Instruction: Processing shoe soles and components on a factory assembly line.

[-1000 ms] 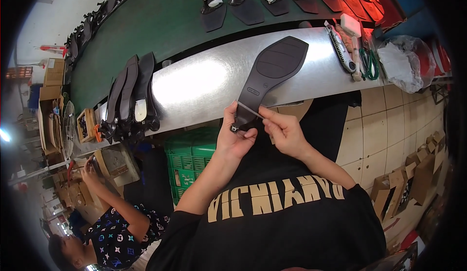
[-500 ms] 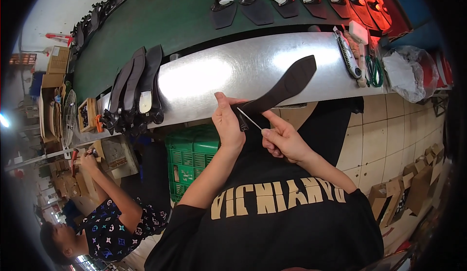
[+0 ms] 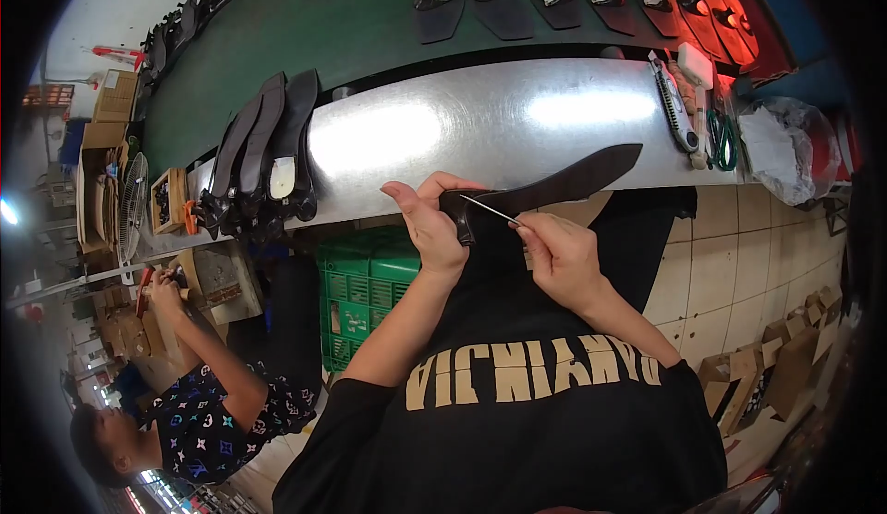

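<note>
My left hand [image 3: 431, 223] grips the heel end of a dark brown shoe sole [image 3: 577, 174], its thumb stuck out and other fingers behind the piece. The sole's long curved end points right, over the near edge of the metal bench. In my right hand [image 3: 565, 257], a thin metal rod-like tool [image 3: 490, 208] is pinched between thumb and fingers. Its tip rests at or just above the sole's heel end; contact cannot be made out. The tool's handle, if any, is hidden in my fingers.
Several dark soles [image 3: 263, 135] lie stacked on the bench [image 3: 480, 112] at left. More sit on the green belt [image 3: 360, 24] beyond. A utility knife [image 3: 673, 106] and green-handled scissors [image 3: 726, 141] lie at right. Below stands a green crate [image 3: 368, 278]; a person [image 3: 217, 412] works at left.
The sole's free end has swung down and to the right. My right hand has shifted right with the tool, its forefinger now curled in, and the tool lies at a flatter slant.
</note>
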Demonstrator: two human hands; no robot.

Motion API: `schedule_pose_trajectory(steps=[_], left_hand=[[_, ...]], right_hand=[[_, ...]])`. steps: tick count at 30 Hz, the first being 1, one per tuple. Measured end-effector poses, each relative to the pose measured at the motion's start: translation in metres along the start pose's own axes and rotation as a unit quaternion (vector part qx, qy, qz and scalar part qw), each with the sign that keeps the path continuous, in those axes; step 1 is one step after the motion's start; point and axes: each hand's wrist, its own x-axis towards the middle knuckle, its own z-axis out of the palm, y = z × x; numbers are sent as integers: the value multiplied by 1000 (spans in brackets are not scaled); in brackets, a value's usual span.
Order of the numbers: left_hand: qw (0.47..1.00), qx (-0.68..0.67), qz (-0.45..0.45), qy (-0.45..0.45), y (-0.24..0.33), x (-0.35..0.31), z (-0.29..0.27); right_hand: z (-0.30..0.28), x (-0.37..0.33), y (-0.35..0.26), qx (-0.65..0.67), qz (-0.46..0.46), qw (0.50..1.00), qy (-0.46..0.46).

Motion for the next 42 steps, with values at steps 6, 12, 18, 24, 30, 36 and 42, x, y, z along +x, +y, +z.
schedule_pose_trajectory(steps=[6, 12, 18, 24, 30, 36, 42], left_hand=[[1000, -3, -18, -4, 8, 3, -2], [948, -256, -186, -34, -2, 18, -15], [763, -517, -371, -116, -20, 11, 4], [798, -507, -311, -96, -40, 15, 2], [849, -365, -381, -34, -32, 19, -3], [891, -232, -382, 76, -24, 23, 0], [919, -310, -235, 68, 39, 67, -49]], right_hand=[[0, 2, -7, 97, 50, 990, -94], [2, -4, -27, 105, -51, 980, -159], [0, 8, -7, -1, 16, 999, -33], [14, 1, -5, 24, 51, 996, -65], [4, -1, -16, 21, 31, 993, -115], [0, -7, -17, 21, -9, 986, -165], [-17, 6, -20, 55, 106, 991, -68]])
